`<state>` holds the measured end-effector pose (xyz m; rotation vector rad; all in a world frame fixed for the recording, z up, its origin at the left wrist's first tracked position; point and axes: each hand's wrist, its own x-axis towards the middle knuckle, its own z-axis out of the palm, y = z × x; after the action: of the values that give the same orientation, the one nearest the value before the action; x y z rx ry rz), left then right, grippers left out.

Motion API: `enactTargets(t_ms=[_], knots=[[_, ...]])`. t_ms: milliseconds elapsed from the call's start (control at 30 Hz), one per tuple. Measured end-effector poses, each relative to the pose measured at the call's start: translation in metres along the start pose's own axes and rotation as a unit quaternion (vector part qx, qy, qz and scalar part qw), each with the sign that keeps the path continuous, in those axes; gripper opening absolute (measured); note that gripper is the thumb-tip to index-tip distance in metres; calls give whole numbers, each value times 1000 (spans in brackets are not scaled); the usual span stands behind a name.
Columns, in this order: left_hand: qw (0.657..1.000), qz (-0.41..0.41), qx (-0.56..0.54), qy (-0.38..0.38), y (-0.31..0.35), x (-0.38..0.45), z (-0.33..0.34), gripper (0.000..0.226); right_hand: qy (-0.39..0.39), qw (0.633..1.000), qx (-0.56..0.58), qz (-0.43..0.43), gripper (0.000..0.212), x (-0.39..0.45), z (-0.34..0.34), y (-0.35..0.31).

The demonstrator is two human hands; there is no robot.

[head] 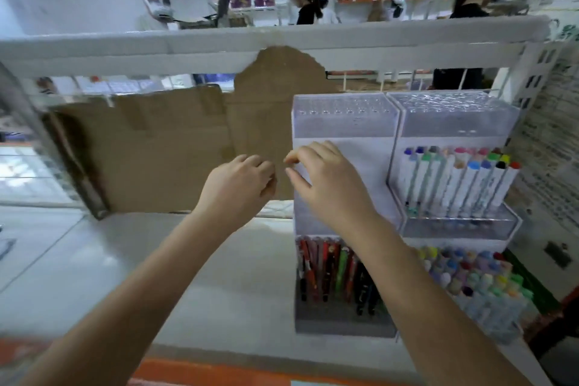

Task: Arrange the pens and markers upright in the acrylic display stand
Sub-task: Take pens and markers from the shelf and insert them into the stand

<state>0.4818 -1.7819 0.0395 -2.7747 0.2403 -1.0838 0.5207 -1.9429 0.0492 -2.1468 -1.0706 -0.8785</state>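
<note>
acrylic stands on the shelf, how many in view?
2. The left stand holds pens in its bottom tier, with the right hand at its middle. The right stand beside it holds markers in two tiers. Others may be hidden out of frame.

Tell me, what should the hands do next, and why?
Probably reach down for a pen: both the left hand and right hand look empty, hovering by the left acrylic stand, whose middle tier seems bare, while pens fill only its bottom tier.
</note>
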Motion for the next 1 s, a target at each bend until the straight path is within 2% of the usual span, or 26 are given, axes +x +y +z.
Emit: enactTargets(t_ms=[100,200,367,500,800,1000], knots=[[997,-49,49,-23,-34,-38,-12,31,-26,997,76,-23,13,2,33,-41],[988,-76,104,-83,-68,-82,-17,26,-63,990,120,-48,11,-1,74,-78],[956,-161,108,-218,-120,-161,-21,15,-229,967,113,-23,21,-16,154,-122],[926,-223,136,-273,-164,-211,-19,26,-335,938,90,-10,25,-26,225,-162],[893,-280,123,-331,-295,-305,-35,29,-390,915,106,16,25,4,347,-273],[881,-335,87,-322,-374,-357,-41,26,-400,909,113,24,26,23,410,-338]])
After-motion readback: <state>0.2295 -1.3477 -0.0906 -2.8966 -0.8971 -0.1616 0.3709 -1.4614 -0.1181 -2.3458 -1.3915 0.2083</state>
